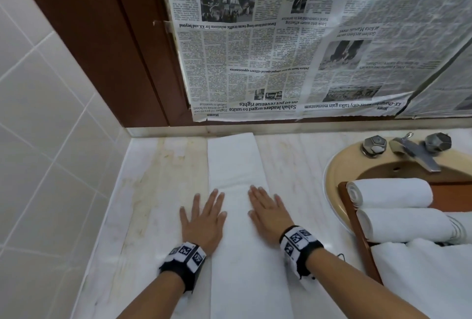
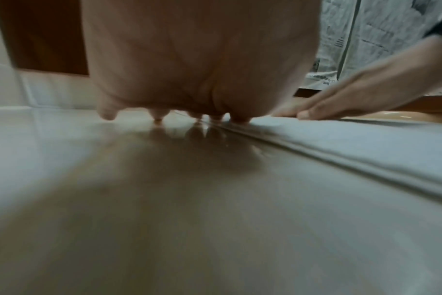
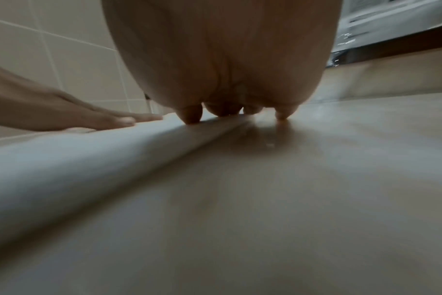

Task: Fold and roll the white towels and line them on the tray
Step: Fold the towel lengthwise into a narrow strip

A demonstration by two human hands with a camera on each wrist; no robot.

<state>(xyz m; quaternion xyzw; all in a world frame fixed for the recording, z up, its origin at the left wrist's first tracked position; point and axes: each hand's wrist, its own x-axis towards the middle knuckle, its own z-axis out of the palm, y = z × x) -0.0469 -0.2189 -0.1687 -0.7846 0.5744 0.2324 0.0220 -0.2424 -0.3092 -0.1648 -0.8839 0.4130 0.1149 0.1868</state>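
A long white towel (image 1: 237, 165), folded into a narrow strip, lies on the marble counter (image 1: 158, 191) from the back wall to the front edge. My left hand (image 1: 204, 216) presses flat on its left edge, fingers straight and spread. My right hand (image 1: 268, 214) presses flat on its right edge. The left wrist view shows my left hand (image 2: 202, 79) with fingertips down by the towel's edge (image 2: 366, 143). In the right wrist view, my right hand (image 3: 227, 69) touches the towel (image 3: 88, 159). A wooden tray (image 1: 357, 229) at the right holds two rolled towels (image 1: 390, 192) (image 1: 403, 224).
A loose white towel (image 1: 421, 275) is heaped on the tray's near part. The tray sits over a beige sink (image 1: 339, 173) with a metal faucet (image 1: 416, 152). Newspaper (image 1: 281, 50) covers the back wall. A tiled wall (image 1: 38, 140) bounds the counter on the left.
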